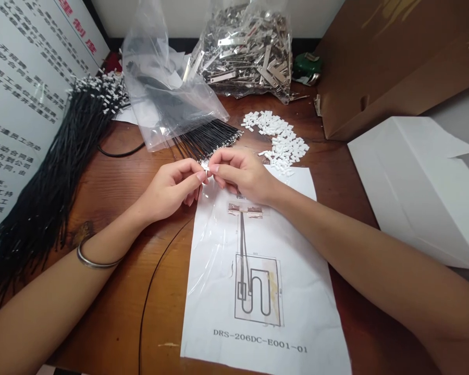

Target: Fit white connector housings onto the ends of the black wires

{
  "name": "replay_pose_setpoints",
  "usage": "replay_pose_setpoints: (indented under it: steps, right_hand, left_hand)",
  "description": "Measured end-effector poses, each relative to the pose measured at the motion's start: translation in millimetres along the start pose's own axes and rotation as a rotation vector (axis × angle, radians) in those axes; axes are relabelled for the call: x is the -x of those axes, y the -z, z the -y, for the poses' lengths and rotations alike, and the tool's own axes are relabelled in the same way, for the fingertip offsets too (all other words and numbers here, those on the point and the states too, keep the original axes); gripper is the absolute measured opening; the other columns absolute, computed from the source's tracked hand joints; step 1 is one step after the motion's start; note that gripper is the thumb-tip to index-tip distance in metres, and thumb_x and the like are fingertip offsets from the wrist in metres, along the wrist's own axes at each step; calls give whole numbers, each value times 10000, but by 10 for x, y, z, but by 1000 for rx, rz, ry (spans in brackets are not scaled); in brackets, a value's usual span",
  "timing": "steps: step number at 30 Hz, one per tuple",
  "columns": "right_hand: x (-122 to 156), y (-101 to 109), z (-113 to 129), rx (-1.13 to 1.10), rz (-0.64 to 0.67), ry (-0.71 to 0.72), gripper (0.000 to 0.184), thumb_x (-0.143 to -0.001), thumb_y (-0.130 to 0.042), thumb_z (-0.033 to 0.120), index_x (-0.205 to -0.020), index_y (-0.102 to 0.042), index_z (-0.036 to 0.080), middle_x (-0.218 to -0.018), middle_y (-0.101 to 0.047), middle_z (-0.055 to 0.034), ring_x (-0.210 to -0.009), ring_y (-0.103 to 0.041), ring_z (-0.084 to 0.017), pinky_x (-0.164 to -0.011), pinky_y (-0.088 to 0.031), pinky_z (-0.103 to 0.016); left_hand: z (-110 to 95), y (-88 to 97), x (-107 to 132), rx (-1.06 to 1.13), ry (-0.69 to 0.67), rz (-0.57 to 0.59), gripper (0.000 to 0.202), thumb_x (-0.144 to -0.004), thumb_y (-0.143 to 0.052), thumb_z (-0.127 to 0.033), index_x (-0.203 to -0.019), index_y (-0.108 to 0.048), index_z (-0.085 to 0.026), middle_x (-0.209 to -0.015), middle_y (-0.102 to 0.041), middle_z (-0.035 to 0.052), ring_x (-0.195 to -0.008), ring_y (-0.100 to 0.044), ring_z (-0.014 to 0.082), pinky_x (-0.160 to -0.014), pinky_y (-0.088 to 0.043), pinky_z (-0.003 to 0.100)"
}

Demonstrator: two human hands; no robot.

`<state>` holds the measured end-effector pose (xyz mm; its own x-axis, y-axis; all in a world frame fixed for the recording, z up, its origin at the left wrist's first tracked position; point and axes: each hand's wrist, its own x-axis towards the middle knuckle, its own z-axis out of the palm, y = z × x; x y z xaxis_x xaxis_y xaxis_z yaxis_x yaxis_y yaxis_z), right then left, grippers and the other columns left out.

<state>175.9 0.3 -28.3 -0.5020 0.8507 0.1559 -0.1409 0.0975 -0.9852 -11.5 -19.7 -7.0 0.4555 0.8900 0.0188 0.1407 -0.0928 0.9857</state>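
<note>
My left hand (170, 187) is closed in a pinch on the end of a thin black wire (150, 284), which curves down toward the table's near edge. My right hand (240, 174) pinches a small white plastic connector housing (205, 165), and the fingertips of both hands meet at it. Whether the wire's end sits inside the housing is hidden by my fingers. Just beyond my hands, a fan of black wires (207, 138) with metal-tipped ends lies partly under a clear plastic bag (156, 127). Loose white housings (291, 146) lie in a heap to the right.
Under my hands lies a printed drawing sheet (214, 291). A large bundle of black wires with white ends (42, 172) leans at the left. Behind are a clear bag of metal strips (250, 57) and a green roll (307, 67). Brown cardboard (398, 62) and a white box (422, 182) stand right.
</note>
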Motion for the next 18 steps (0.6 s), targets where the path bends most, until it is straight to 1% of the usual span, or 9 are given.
replay_pose_setpoints:
  steps: [2,5,10,13,18]
  right_hand:
    - [-1,-7,3,18,-4,29,115,-858,-572,158,-743,-579,164,-531,-535,65,-426,-395,-52,-412,-272,-208]
    - [0,-3,9,43,38,60,122,-869,-572,175,-747,-574,162,-543,-536,55,-475,-420,-63,-452,-297,-209]
    - [10,8,13,74,109,57,122,-879,-570,182,-758,-572,160,-557,-530,60,-488,-412,-62,-475,-299,-211]
    - [12,8,8,79,122,59,135,-882,-573,189,-749,-569,164,-557,-533,61,-486,-409,-60,-474,-297,-212]
    - [3,4,-1,90,105,61,128,-865,-581,186,-740,-568,165,-560,-534,56,-505,-430,-66,-475,-303,-212]
  left_hand:
    - [-4,4,0,-1,10,-2,290,-865,-695,-393,-727,-574,-168,-556,-587,-23,-441,-498,73,-440,-406,189]
    - [-10,1,1,-8,5,-4,226,-858,-671,-319,-721,-579,-165,-559,-593,-23,-440,-499,74,-443,-405,192]
    - [-2,-13,5,8,15,-21,132,-833,-605,-223,-719,-570,-165,-564,-608,-17,-449,-515,90,-458,-422,210]
    - [6,-7,3,-10,8,7,135,-849,-606,-227,-733,-572,-165,-586,-618,-15,-466,-522,90,-473,-428,210]
    - [21,14,-3,-8,-21,53,186,-888,-634,-292,-763,-578,-166,-613,-618,-17,-472,-515,79,-467,-417,197]
